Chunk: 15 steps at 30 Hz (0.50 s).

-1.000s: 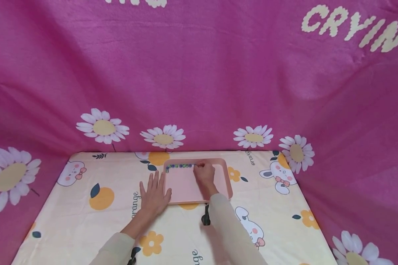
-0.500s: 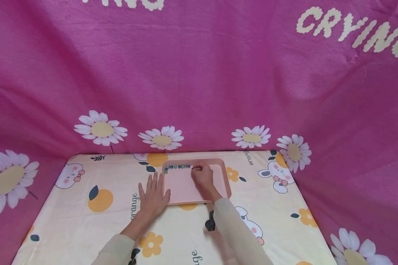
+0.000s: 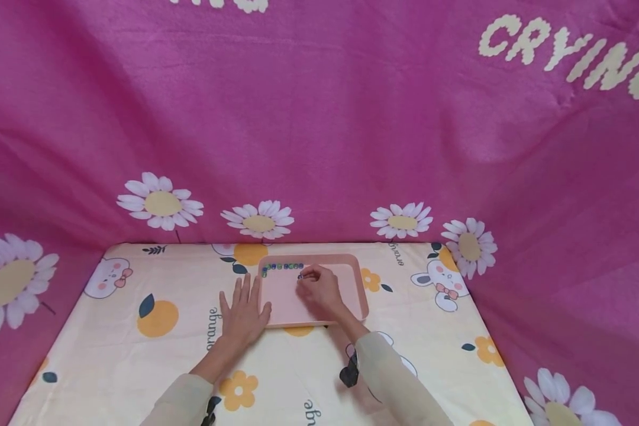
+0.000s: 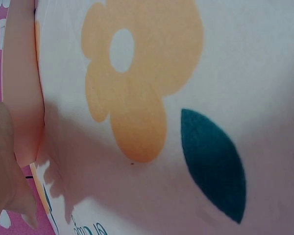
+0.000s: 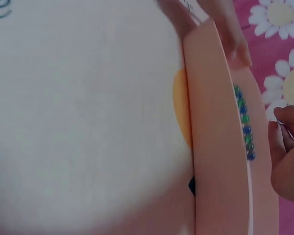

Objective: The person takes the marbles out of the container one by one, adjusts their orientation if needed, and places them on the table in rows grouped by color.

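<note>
A shallow pink tray (image 3: 361, 290) lies on the table. Along its far wall runs a row of blue and green glass marbles (image 3: 286, 266), with one marble (image 3: 264, 274) just in front of the row's left end; the right wrist view shows the marbles (image 5: 245, 119) past the near wall. My right hand (image 3: 322, 290) is over the tray, thumb and fingers pinching a small dark marble (image 3: 300, 276) in front of the row's right end. My left hand (image 3: 243, 313) rests with straight, spread fingers against the tray's left side; the left wrist view catches only part of it.
A cream tablecloth (image 3: 112, 355) printed with oranges, flowers and rabbits covers the table. Behind and beside it hangs a magenta cloth (image 3: 319, 130) with daisies. A small black device (image 3: 348, 371) sits at the right wrist.
My right hand has moved left and slightly nearer from the row's right end, still pinching the marble. The left hand stays by the tray's side.
</note>
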### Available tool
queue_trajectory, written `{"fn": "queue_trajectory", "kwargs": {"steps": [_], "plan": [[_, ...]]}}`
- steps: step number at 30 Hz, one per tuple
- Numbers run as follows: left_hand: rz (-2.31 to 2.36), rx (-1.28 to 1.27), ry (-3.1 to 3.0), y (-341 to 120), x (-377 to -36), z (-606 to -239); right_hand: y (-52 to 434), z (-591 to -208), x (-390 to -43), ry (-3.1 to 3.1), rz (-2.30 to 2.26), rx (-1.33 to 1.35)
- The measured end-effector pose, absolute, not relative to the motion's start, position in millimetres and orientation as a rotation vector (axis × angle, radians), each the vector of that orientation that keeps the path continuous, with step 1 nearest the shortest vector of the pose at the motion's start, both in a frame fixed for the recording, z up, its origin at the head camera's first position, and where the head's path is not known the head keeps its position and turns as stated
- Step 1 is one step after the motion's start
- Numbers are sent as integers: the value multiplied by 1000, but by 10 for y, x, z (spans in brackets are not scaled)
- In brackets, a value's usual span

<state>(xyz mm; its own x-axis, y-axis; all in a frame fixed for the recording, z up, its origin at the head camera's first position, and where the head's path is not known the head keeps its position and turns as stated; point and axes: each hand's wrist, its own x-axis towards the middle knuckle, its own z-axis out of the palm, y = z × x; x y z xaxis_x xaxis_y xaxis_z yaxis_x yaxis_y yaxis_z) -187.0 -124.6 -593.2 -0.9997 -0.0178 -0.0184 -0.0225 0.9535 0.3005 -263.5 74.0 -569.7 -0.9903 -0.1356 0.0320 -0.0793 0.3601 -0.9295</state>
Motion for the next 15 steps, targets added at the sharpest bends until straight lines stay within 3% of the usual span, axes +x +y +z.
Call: {"fn": "queue_trajectory", "kwargs": {"steps": [15], "plan": [[472,-9,3144,-1261,-1867,-5948,706,-5508,-1957,2371,-1755,-398]]}}
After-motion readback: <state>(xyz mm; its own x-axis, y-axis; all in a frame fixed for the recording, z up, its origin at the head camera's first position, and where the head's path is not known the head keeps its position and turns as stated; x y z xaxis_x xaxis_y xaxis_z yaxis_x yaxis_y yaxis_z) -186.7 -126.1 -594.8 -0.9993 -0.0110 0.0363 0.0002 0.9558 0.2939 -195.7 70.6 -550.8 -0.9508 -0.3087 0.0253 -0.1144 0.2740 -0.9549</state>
